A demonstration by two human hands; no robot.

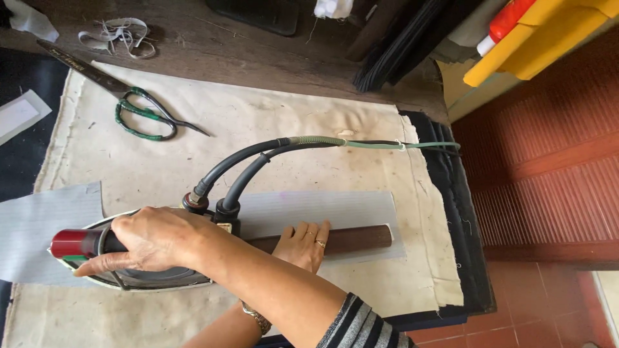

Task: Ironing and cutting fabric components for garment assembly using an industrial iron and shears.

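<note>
Right hand (151, 241) wrapped shut round the iron (129, 274) handle, arm crossing over the left; iron's soleplate mostly hidden under it. Left hand (303, 245) flat, fingers (319, 232) spread open, pressing 1 brown strip (358, 240); strip's near end hidden under the arm. Strip lies on grey fabric (322, 209), cut off at left edge. 2 hoses (251, 164) run off the iron. Further back on the desk (271, 64): 1 pair of scissors (138, 113), green-wrapped handles.

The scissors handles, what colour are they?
Green: the scissors have green-wrapped handles, seen in the head view, lying on the cream cloth.
</note>
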